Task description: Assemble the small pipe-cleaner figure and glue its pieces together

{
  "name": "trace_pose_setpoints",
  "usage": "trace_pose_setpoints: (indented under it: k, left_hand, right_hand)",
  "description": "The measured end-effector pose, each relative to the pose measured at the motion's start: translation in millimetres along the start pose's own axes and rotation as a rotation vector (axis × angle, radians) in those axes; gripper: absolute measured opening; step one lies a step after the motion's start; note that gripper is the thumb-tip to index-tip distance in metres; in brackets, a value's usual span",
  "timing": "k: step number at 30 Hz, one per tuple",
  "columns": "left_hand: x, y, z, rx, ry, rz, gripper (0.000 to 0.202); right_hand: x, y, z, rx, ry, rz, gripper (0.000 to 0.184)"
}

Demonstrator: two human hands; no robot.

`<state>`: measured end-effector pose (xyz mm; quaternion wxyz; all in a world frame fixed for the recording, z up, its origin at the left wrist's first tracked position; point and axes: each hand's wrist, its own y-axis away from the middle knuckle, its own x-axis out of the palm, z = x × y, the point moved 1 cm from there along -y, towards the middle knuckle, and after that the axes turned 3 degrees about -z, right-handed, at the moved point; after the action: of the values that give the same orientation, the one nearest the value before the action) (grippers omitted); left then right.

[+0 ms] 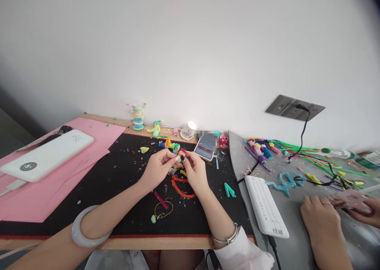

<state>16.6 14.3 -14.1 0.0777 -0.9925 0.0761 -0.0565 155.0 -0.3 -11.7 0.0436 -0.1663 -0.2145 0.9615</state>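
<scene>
Both forearms come up from the bottom edge and meet at the centre of the frame, above the black mat [118, 191] that covers the tabletop [166, 243]. The left hand [158, 168] is turned palm inward, its fingers curled and pinched on a small multicoloured craft piece [181, 154] of green, orange and red. The right hand [194, 170] faces it with knuckles up, its fingertips closed on the same piece from the other side, so the two hands touch over it. A pale bangle [86, 227] sits on the left forearm at lower left; a thin silver bracelet [227, 237] circles the right wrist beside a white sleeve.

Just below the hands an orange loop of fuzzy wire [182, 189] lies on the mat, with a pink stick [160, 200] and a thin yellow ring [164, 210] lower still. A phone [205, 147] lies just above and right of the hands. At the left, a white power bank [47, 155] rests on pink paper [35, 194].

No bowl or box shows clearly; a small white cup-like thing [189, 130] stands at the wall, its contents unclear.

At the lower right, another person's hands [322, 218] rest on a grey surface by a white power strip [265, 206] and loose coloured wires [320, 161].
</scene>
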Motion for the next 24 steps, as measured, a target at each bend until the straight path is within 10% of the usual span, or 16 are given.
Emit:
trace_pose_setpoints:
  k: [24]
  left_hand:
    - [1.7, 1.9, -3.4, -0.043, 0.031, -0.015, 0.026]
  right_hand:
    - [2.0, 1.6, 0.7, -0.006, -0.011, -0.043, 0.015]
